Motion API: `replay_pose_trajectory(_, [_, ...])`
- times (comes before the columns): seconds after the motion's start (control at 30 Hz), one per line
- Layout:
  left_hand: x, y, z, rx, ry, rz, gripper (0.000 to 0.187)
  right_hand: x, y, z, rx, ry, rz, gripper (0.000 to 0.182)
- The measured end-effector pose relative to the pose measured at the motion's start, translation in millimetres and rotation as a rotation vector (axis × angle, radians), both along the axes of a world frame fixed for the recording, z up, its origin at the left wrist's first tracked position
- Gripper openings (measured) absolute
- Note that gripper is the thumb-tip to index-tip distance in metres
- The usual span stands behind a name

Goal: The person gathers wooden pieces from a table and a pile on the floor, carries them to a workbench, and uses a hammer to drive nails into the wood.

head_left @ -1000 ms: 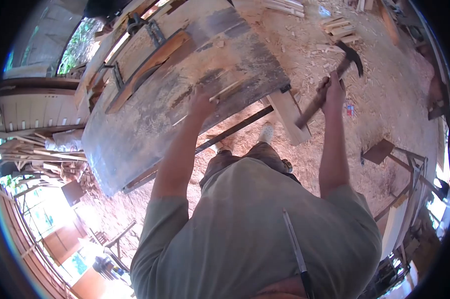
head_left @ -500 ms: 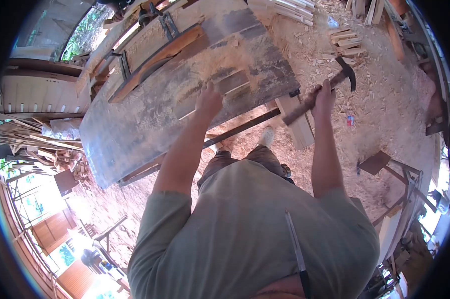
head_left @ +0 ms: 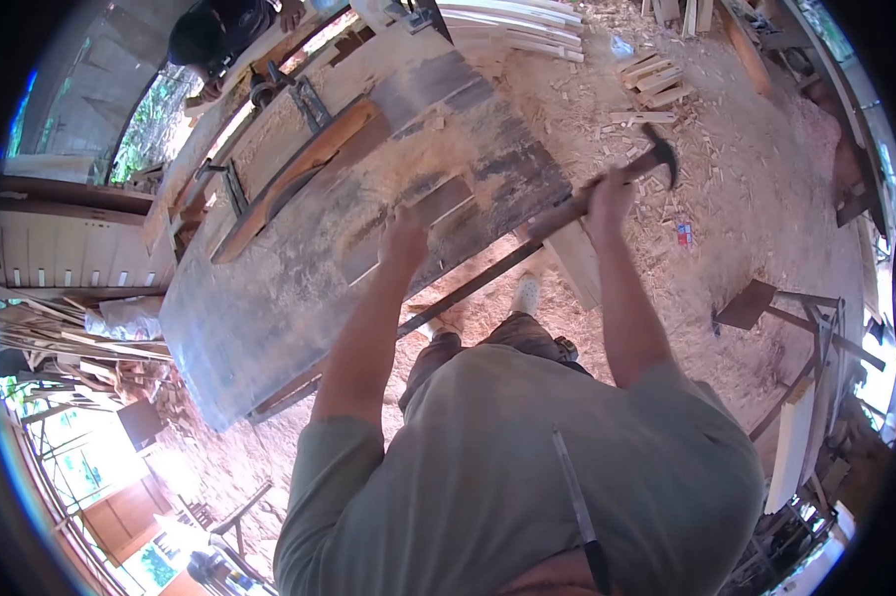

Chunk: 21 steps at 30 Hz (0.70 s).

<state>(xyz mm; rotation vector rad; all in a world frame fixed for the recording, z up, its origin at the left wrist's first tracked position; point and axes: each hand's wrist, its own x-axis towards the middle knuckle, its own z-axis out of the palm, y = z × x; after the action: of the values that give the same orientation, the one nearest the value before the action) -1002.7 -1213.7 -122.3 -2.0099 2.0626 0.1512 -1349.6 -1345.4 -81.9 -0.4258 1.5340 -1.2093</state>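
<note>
My right hand [head_left: 612,196] is closed round the wooden handle of a claw hammer [head_left: 567,214]. Its dark head points up and to the right, and the handle's butt reaches over the near edge of the workbench [head_left: 269,308]. Above the bench top, my left hand [head_left: 405,240] is a fist beside a flat brown board [head_left: 446,202] with a pale edge. Whatever the left fingers hold, if anything, is hidden. Farther back lies a curved wooden piece [head_left: 299,179] on the dusty bench, with clamps [head_left: 309,104] near it.
Across the bench, at the upper left, a co-worker [head_left: 224,35] leans in with hands near the wood. Pale offcuts [head_left: 656,79] and shavings cover the floor on the right. A wooden stand [head_left: 805,318] is at far right, and stacked lumber [head_left: 70,333] lies at left.
The hammer and my right hand have moved left, toward the bench edge. My left hand sits slightly lower in view, still closed. The view has shifted, and the co-worker shows more at the top left.
</note>
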Motion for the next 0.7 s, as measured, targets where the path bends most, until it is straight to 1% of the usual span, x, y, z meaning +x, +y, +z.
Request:
replay_pose_trajectory(0.03, [-1.4,-0.5,0.9,-0.016,-0.020,-0.009,0.036,21.0,11.8,-29.2,0.050,0.162,0.083,0.022])
replay_pose_trajectory(0.07, [-5.3,-4.9,14.1,-0.024,-0.022,-0.019,0.036,39.3,38.2,-0.2,0.067,0.320,0.631,0.022])
replay_pose_trajectory(0.1, [-11.4,-5.8,39.2,0.027,0.065,0.052,0.031,50.5,63.8,31.7,0.087,0.472,1.185,0.022])
replay_pose_trajectory(0.13, [-16.2,-0.6,53.6,0.088,0.150,0.126,0.028,44.7,64.9,30.0,0.092,0.467,1.182,0.022])
replay_pose_trajectory(0.2, [-3.1,-1.4,29.0,0.106,0.111,0.074,0.026,31.8,57.0,24.9,0.141,0.001,1.050,0.023])
replay_pose_trajectory(0.23, [1.8,-2.8,19.5,0.128,0.084,0.035,0.025,21.8,53.6,27.6,0.041,0.072,1.006,0.027])
replay_pose_trajectory(0.27, [0.0,-2.1,23.2,0.129,0.078,0.020,0.025,11.4,47.8,36.6,0.052,0.122,0.913,0.031])
replay_pose_trajectory(0.3, [-3.9,1.3,25.9,0.039,0.095,0.042,0.025,1.4,39.7,41.7,0.067,0.171,0.823,0.034])
replay_pose_trajectory(0.33, [-5.7,4.0,27.9,-0.047,0.112,0.068,0.026,-9.4,28.6,34.2,0.028,0.122,0.654,0.032])
replay_pose_trajectory(0.37, [-1.9,7.2,19.3,-0.033,0.110,0.065,0.026,-13.2,21.4,30.5,-0.003,0.073,0.491,0.030])
replay_pose_trajectory(0.4, [1.1,9.7,10.1,-0.070,0.088,0.060,0.026,-5.2,19.7,22.7,0.012,0.068,0.494,0.030])
replay_pose_trajectory(0.47, [-2.5,9.6,11.3,-0.114,0.068,0.061,0.027,17.5,13.9,20.9,-0.073,0.004,0.005,0.041])
replay_pose_trajectory(0.5, [-5.0,9.2,15.4,-0.073,0.121,0.127,0.027,36.7,25.2,2.7,-0.053,0.072,-0.007,0.041])
replay_pose_trajectory(0.53, [-8.2,5.3,24.9,-0.054,0.147,0.156,0.027,49.4,46.6,-10.0,0.008,0.139,0.223,0.041])
replay_pose_trajectory(0.57, [-11.4,1.4,34.3,-0.037,0.172,0.186,0.027,53.7,65.4,-4.0,0.081,0.177,0.615,0.040])
replay_pose_trajectory(0.6, [-14.0,2.2,43.2,0.019,0.178,0.176,0.027,51.5,74.0,7.5,0.143,0.132,0.966,0.040])
replay_pose_trajectory(0.63, [-13.3,1.8,48.6,0.073,0.180,0.161,0.027,40.7,67.6,11.1,0.162,0.050,1.077,0.040])
replay_pose_trajectory(0.7, [-13.2,1.0,48.2,0.046,0.156,0.139,0.027,13.9,49.5,32.9,0.038,0.071,0.971,0.038])
